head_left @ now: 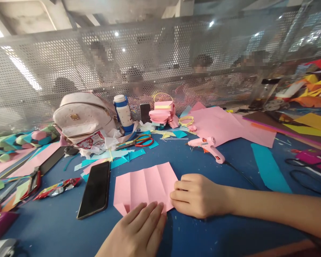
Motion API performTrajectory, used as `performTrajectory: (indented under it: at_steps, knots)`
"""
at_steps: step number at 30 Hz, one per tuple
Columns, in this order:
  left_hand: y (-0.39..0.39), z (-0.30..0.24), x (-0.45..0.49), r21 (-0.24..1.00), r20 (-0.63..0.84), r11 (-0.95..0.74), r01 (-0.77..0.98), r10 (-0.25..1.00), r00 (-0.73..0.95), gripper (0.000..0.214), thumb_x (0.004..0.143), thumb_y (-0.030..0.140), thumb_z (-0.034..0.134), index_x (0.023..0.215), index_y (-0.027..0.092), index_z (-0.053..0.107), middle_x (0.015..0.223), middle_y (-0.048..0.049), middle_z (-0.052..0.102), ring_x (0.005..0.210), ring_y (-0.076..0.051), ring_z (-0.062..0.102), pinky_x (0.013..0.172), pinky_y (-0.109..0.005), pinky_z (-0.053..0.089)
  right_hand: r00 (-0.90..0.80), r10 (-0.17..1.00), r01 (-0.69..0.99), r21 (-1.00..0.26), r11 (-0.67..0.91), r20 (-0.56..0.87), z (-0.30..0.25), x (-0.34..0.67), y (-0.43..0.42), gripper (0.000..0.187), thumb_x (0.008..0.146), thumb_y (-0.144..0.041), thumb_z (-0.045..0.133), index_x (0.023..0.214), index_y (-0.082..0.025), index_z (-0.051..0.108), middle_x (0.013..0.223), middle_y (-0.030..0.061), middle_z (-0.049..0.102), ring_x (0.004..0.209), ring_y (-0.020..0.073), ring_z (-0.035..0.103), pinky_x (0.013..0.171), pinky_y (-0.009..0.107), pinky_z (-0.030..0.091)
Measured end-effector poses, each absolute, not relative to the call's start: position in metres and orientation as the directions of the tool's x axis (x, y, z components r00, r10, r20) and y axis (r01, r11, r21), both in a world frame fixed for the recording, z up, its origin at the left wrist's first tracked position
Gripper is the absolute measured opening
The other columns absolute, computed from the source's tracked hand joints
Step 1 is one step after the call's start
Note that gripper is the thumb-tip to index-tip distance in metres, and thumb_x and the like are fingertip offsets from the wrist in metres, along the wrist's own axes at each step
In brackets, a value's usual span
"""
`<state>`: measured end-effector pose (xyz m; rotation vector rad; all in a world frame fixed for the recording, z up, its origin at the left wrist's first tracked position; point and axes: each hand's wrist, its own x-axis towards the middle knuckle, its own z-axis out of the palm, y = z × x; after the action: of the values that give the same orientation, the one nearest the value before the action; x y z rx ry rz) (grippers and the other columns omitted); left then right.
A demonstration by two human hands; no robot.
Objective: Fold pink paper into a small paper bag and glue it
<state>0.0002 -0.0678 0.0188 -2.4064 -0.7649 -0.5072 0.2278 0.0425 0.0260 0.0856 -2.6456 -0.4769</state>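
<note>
A sheet of pink paper with several upright creases lies on the blue table. Its lower left corner is folded up a little. My left hand rests on the sheet's near edge, palm down with the fingers stretched out. At the right edge of the sheet, my right hand has its fingers curled closed on the paper; the fingertips and thumb are hidden. Just left of the sheet lies a black phone. Beyond my right hand, a pink glue gun lies on its side, its cord trailing right.
Scissors and paper scraps lie behind the sheet. Further back stand a white backpack, a bottle and a pink paper model before a perforated metal screen. A blue strip lies right. People show dimly in the screen.
</note>
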Motion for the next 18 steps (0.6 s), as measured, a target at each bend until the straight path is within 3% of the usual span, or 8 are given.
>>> performTrajectory:
  at_steps: [4,8,11,14,16,18]
  knots:
    - [-0.071,0.002,-0.002,-0.33,0.533,-0.697,0.637,0.419,0.735,0.036,0.097,0.008,0.036,0.109,0.011,0.07,0.107,-0.0061,0.075,0.094,-0.02,0.073,0.075,-0.032,0.06,-0.922,-0.186,-0.083,0.297,0.951,0.34,0.025,0.221,0.052,0.024,0.094,-0.012,0.052,0.073,-0.018,0.063,0.068,-0.0008,0.06,0.066,0.0142,0.051,0.054,0.031,0.027]
    - [-0.069,-0.007,0.003,-0.304,0.521,-0.704,0.642,0.441,0.731,0.032,0.097,0.011,0.04,0.109,0.008,0.069,0.102,-0.0098,0.075,0.09,-0.021,0.071,0.074,-0.033,0.06,-0.947,-0.191,-0.157,0.147,0.977,0.259,0.03,0.229,0.064,0.018,0.097,-0.013,0.051,0.09,-0.019,0.067,0.08,0.0004,0.067,0.075,0.0141,0.056,0.059,0.031,0.031]
    - [-0.063,-0.005,0.009,-0.243,0.518,-0.735,0.633,0.453,0.725,0.028,0.094,0.011,0.043,0.103,0.005,0.069,0.089,-0.0092,0.072,0.079,-0.021,0.069,0.07,-0.034,0.059,-0.963,-0.144,-0.176,-0.13,0.976,0.226,0.033,0.23,0.075,0.016,0.098,-0.018,0.053,0.094,-0.021,0.068,0.092,0.0002,0.071,0.084,0.0131,0.06,0.068,0.03,0.036]
    - [-0.057,-0.003,0.013,-0.201,0.545,-0.75,0.631,0.449,0.708,0.026,0.091,0.007,0.045,0.097,0.006,0.07,0.08,-0.0069,0.069,0.07,-0.019,0.066,0.067,-0.034,0.058,-0.991,0.012,-0.049,-0.452,0.89,0.131,0.031,0.222,0.085,0.013,0.095,-0.026,0.06,0.087,-0.019,0.068,0.087,-0.0001,0.069,0.085,0.012,0.061,0.073,0.024,0.04]
    - [-0.054,-0.005,0.012,-0.205,0.559,-0.745,0.634,0.443,0.701,0.026,0.09,0.005,0.044,0.096,0.006,0.07,0.077,-0.0055,0.067,0.067,-0.018,0.065,0.069,-0.033,0.058,-0.99,0.139,0.096,-0.594,0.799,0.028,0.027,0.214,0.09,0.017,0.089,-0.032,0.069,0.081,-0.017,0.067,0.079,-0.0021,0.064,0.078,0.0107,0.059,0.069,0.02,0.041]
    - [-0.051,-0.008,0.011,-0.228,0.573,-0.732,0.642,0.432,0.697,0.028,0.091,0.003,0.044,0.097,0.008,0.07,0.076,-0.0036,0.067,0.067,-0.017,0.065,0.072,-0.031,0.057,-0.976,0.21,0.194,-0.658,0.727,-0.056,0.024,0.208,0.094,0.022,0.083,-0.036,0.074,0.077,-0.017,0.066,0.074,-0.0045,0.061,0.072,0.0092,0.057,0.063,0.019,0.039]
